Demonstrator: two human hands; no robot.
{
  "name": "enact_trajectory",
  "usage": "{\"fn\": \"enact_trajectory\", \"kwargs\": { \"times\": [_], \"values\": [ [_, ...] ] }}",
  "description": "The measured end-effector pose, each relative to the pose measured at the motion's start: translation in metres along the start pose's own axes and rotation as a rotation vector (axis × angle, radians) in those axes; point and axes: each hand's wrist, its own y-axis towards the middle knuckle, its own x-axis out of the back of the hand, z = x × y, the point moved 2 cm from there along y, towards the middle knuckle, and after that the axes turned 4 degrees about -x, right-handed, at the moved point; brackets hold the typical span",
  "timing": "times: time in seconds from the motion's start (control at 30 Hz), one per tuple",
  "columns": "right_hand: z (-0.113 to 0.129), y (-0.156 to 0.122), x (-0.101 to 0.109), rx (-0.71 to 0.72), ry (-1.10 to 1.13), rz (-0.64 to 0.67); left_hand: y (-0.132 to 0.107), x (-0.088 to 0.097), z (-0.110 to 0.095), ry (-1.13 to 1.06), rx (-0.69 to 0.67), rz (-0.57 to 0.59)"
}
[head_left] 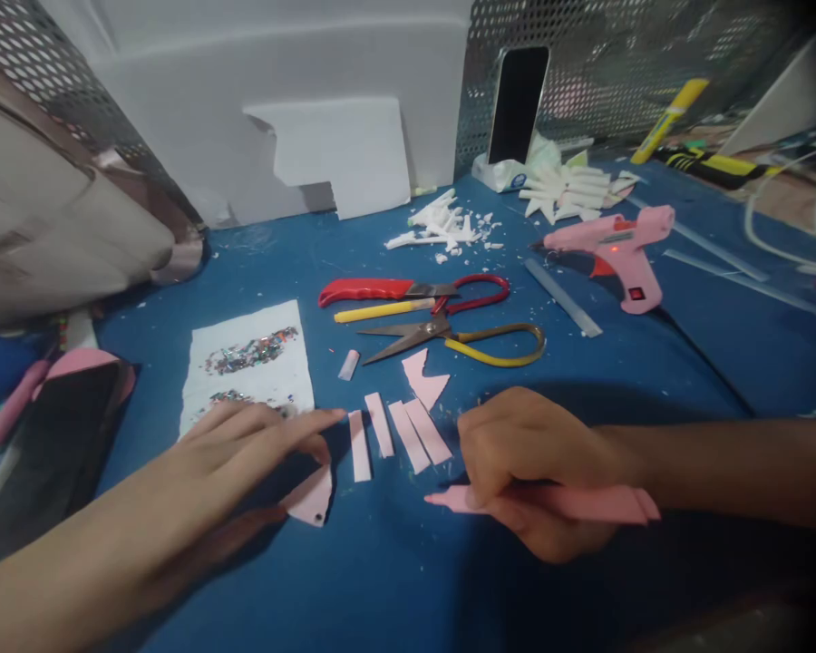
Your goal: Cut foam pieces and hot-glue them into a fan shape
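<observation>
My left hand (245,453) pinches a small pink paper piece (311,497) with a black dot near its lower edge. Its index finger stretches toward several pink paper strips (408,435) lying flat on the blue table. My right hand (527,467) is wrapped around a pink marker (585,503), whose uncapped-looking tip points left. A notched pink paper scrap (425,381) touches or nearly touches the strips. Beyond it, scissors (442,328) with red and yellow handles lie open. Partly under my left fingers is a white paper (299,363) with glitter on it.
A red-handled cutter (367,290) and yellow stick (381,311) lie behind the scissors. The pink glue gun (636,249) stands at right, its cord running forward, near a glue stick (563,297). White rolled pieces (442,222) and a propped phone (519,104) are farther back. A dark phone (54,444) lies left.
</observation>
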Motion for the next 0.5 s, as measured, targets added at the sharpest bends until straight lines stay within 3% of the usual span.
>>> {"fn": "enact_trajectory", "kwargs": {
  "times": [0.07,0.13,0.2,0.23,0.33,0.4,0.5],
  "values": [
    [0.0,0.001,0.001,-0.002,0.006,-0.005,0.008,0.004,0.007,0.023,-0.03,0.097],
    [0.001,0.001,0.002,-0.001,0.005,-0.006,0.013,0.009,0.006,0.029,-0.143,0.198],
    [0.001,0.001,0.002,0.003,0.004,0.0,0.013,0.013,0.002,0.052,-0.127,0.141],
    [0.001,0.001,0.002,0.005,0.006,0.005,0.011,0.014,-0.002,0.063,-0.095,0.08],
    [0.0,-0.001,0.002,-0.001,0.008,0.013,-0.006,0.005,-0.014,0.11,0.263,-0.152],
    [0.0,-0.002,0.001,-0.012,-0.004,0.006,-0.019,-0.009,-0.021,0.126,0.373,-0.161],
    [0.0,-0.003,0.0,-0.011,-0.029,-0.015,-0.031,-0.027,-0.025,0.218,0.423,-0.139]
  ]
}}
